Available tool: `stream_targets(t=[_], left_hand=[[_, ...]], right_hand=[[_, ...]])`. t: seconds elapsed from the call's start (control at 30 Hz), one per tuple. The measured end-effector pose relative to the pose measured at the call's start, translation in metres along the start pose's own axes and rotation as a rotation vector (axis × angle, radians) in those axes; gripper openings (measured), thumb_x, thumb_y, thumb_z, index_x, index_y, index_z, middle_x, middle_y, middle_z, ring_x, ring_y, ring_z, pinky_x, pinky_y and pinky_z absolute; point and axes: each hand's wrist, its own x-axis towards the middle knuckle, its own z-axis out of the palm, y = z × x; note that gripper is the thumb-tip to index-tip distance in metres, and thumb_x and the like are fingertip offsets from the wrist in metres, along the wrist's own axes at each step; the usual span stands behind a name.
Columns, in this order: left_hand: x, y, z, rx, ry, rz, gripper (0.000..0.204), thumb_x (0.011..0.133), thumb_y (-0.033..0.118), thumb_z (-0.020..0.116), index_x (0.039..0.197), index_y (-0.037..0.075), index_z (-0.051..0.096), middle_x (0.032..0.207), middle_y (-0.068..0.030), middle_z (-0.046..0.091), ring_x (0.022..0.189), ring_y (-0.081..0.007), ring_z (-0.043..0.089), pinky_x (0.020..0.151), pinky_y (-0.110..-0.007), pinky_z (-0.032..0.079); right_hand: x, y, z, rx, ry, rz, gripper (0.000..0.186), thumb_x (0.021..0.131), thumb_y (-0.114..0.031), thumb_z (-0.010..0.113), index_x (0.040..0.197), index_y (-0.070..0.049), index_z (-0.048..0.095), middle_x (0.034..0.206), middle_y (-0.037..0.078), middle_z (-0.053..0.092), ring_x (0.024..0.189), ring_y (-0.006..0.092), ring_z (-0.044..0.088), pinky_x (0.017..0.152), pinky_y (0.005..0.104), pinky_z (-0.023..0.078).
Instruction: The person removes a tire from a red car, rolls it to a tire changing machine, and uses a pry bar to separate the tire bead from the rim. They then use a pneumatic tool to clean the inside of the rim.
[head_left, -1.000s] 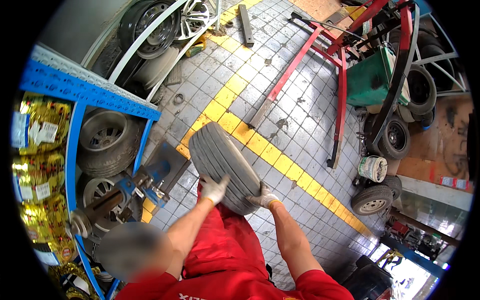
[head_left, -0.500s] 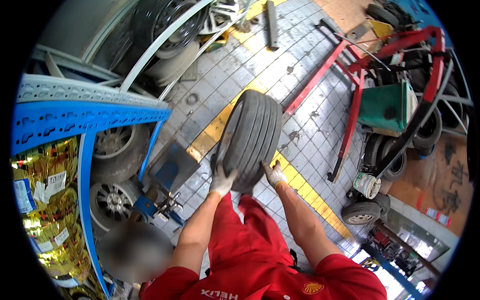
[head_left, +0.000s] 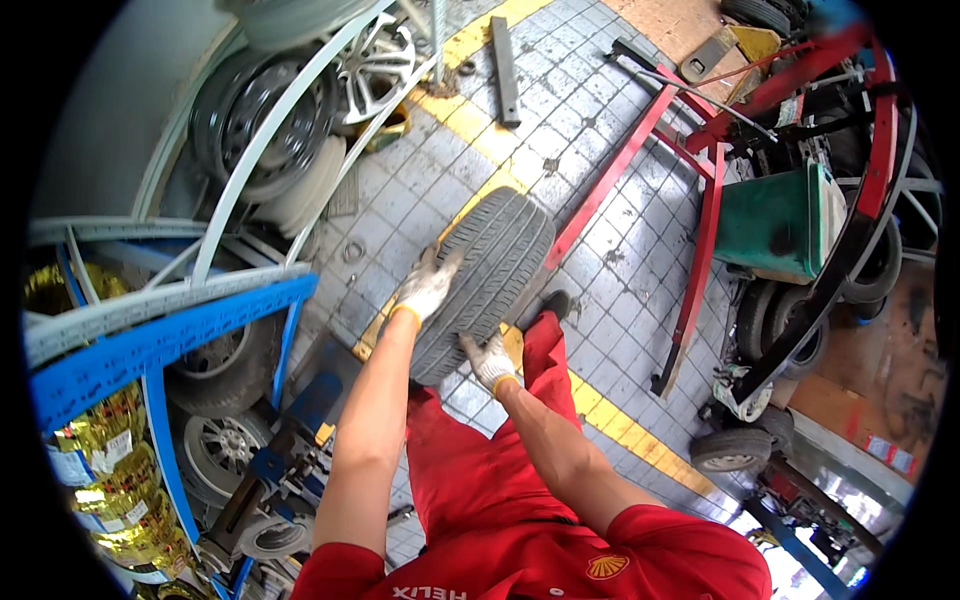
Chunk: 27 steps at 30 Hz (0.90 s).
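Observation:
In the head view a dark tyre (head_left: pixel 496 255), tilted with its grooved tread toward me, is held over the tiled floor in front of my red trousers. My left hand (head_left: pixel 428 282), in a pale knit glove with a yellow cuff, grips the upper left part of the tyre, fingers along the tread. My right hand (head_left: pixel 486 357), gloved alike, holds its lower right part. My right shoe (head_left: pixel 554 305) shows beside the tyre.
A blue rack (head_left: pixel 180 339) with tyres, rims and gold-wrapped tyres stands left, white rails with rims (head_left: pixel 262 125) behind it. A red metal frame (head_left: pixel 710 250), a green bin (head_left: pixel 765 225) and stacked tyres are at right. A metal bar (head_left: pixel 503 75) lies on the floor ahead.
My left hand has moved up along the tyre and my right hand leftward and lower on it. The tyre has turned and tilted, and my legs have shifted.

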Motion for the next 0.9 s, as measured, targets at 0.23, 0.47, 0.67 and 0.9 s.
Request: stream_targets(t=[0.23,0.47,0.67,0.9], left_hand=[[0.026,0.016,0.039,0.025,0.023,-0.352,0.094,0.104,0.077,0.026,0.160,0.004,0.047,0.163,-0.0257,0.047,0.154,-0.0424,0.039,0.125,-0.044,0.034],[0.091,0.048,0.099,0.174,0.123,-0.004,0.089,0.107,0.071,0.029,0.166,0.005,0.035,0.169,-0.0237,0.038,0.155,-0.0431,0.037,0.126,-0.046,0.033],[0.169,0.237,0.110,0.214,0.061,0.037,0.092,0.104,0.069,0.040,0.169,0.005,0.026,0.167,-0.0294,0.037,0.156,-0.0450,0.034,0.127,-0.049,0.031],[0.242,0.311,0.100,0.257,-0.090,0.002,0.126,0.090,0.072,0.067,0.170,-0.001,0.004,0.175,-0.0309,0.018,0.161,-0.0438,0.025,0.129,-0.044,0.030]], right_hand=[[0.097,-0.152,-0.213,-0.547,0.079,0.272,0.111,0.093,-0.081,0.051,0.157,0.009,0.039,0.147,0.036,0.058,0.140,0.0460,0.057,0.117,0.0460,0.046],[0.099,-0.182,-0.343,-0.372,0.028,-0.005,0.105,0.093,-0.070,0.063,0.167,-0.004,0.029,0.155,0.028,0.055,0.142,0.0432,0.056,0.118,0.0432,0.045],[0.120,-0.194,-0.361,-0.391,-0.075,0.181,0.122,0.085,-0.059,0.080,0.169,0.001,0.015,0.166,0.033,0.038,0.156,0.0401,0.038,0.127,0.0399,0.036],[0.265,-0.344,-0.331,-0.357,0.296,0.063,0.128,0.083,-0.069,0.075,0.168,0.006,0.014,0.170,0.033,0.030,0.155,0.0416,0.040,0.126,0.0408,0.038]])
